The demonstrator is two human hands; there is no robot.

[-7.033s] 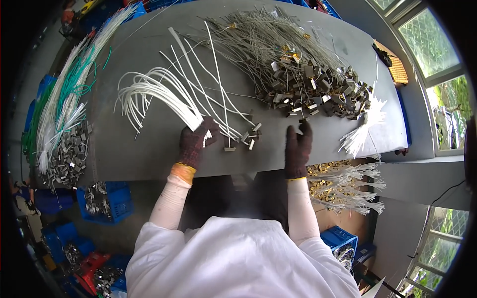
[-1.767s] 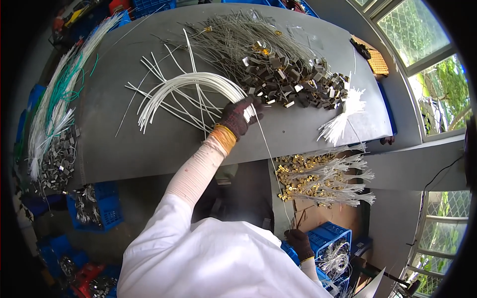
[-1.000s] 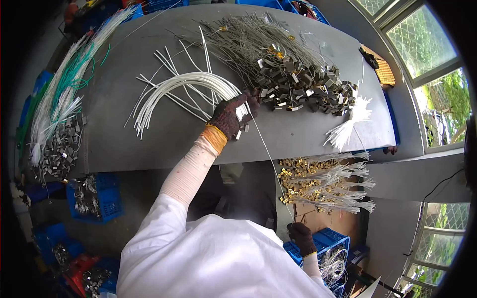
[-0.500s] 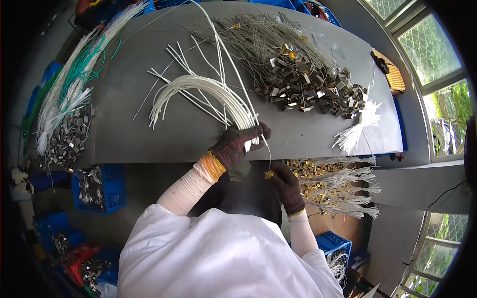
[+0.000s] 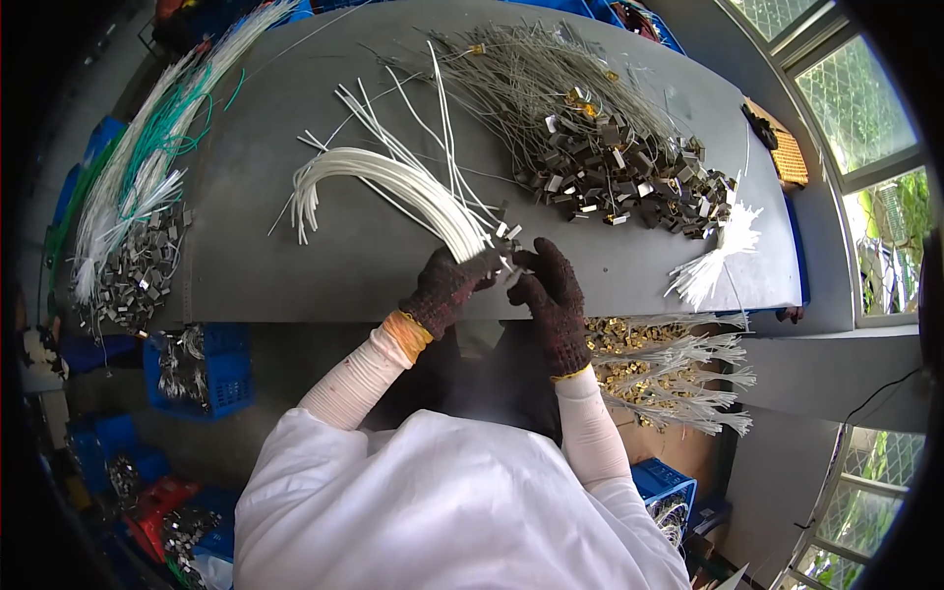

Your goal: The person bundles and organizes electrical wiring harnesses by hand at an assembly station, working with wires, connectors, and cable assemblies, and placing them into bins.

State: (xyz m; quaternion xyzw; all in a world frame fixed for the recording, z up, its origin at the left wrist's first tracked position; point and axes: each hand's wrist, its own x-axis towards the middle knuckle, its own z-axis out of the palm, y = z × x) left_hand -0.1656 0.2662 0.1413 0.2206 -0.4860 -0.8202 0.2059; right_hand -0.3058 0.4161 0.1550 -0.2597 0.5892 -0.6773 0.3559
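Both hands wear dark knit gloves. My left hand point(image 5: 450, 285) is closed around a bundle of thin white tubes point(image 5: 398, 182), which arches away over the table to the left. Beside it, at the bundle's near end, my right hand point(image 5: 553, 300) has its thumb and fingertips pinched; what is between them is too small to name. Just above the fingertips shows a small grey metal piece point(image 5: 508, 234). Several loose white tubes point(image 5: 379, 123) fan out behind the bundle on the grey table point(image 5: 275, 265).
A heap of grey metal clips with thin wires point(image 5: 619, 167) covers the table's far right. White strands point(image 5: 723, 251) lie at its right edge. Brass-coloured pieces with white strands point(image 5: 659, 364) sit below the edge. A blue crate point(image 5: 226, 369) stands lower left; more wires point(image 5: 138, 187) lie left.
My right hand has come up from below the table edge to my left hand's fingertips. The brass-coloured piece beside it no longer shows, and the tall arching tube has dropped lower.
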